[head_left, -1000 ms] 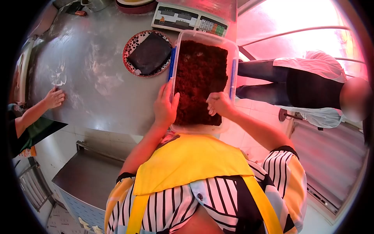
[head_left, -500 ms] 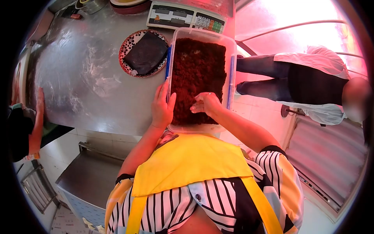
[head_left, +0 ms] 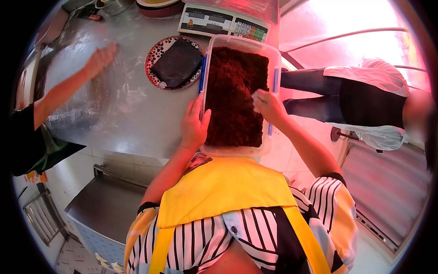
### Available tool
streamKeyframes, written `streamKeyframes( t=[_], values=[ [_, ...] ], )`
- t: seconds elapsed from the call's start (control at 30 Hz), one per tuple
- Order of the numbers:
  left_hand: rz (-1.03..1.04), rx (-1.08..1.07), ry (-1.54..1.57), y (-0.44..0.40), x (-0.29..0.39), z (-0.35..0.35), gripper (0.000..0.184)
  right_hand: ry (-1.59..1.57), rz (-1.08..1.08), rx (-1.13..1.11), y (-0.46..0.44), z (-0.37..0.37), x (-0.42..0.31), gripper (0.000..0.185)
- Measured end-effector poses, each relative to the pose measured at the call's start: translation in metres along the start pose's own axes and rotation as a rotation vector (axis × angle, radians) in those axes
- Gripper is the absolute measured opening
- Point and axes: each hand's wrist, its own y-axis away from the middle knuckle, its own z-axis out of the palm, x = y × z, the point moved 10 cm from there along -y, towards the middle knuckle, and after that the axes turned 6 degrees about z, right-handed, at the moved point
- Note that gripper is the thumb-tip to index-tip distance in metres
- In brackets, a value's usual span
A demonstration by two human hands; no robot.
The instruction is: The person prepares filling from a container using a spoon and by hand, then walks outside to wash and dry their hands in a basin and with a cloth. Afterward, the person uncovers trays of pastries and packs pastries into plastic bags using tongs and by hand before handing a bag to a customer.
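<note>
A clear plastic container [head_left: 276, 61] with blue side clips stands in front of me, filled with a dark red, crumbly mass [head_left: 235, 96]. My left hand [head_left: 195, 129] grips the container's left rim, fingers along the outside and thumb over the edge. Over the right side of the mass, my right hand [head_left: 268, 106] is closed, its fingers curled together. Whether anything is inside those fingers cannot be made out. Just left of the container, a patterned plate [head_left: 149, 68] carries a dark, flat, rectangular slab [head_left: 177, 63].
A weighing scale [head_left: 223, 23] stands behind the container on the metal table [head_left: 123, 123]. Another person's hand [head_left: 101, 58] is over the table at left. A second person [head_left: 365, 98] is at right. Bowls [head_left: 160, 10] sit at the back; a metal-topped unit [head_left: 109, 196] is lower left.
My right hand has moved away from me and rightward over the mass, its fingers now curled. My left hand keeps its place. The other person's arm at left has reached farther over the table.
</note>
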Motion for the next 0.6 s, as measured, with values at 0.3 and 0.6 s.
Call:
streamKeyframes(
  t=[0.3, 0.6],
  values=[
    [0.028, 0.012, 0.007, -0.001, 0.001, 0.001, 0.044, -0.534, 0.506, -0.317, 0.041, 0.092, 0.04, 0.013],
    [0.008, 0.001, -0.025, 0.001, 0.001, 0.0, 0.044, -0.682, 0.186, -0.063, -0.031, 0.021, 0.01, 0.016]
  ],
)
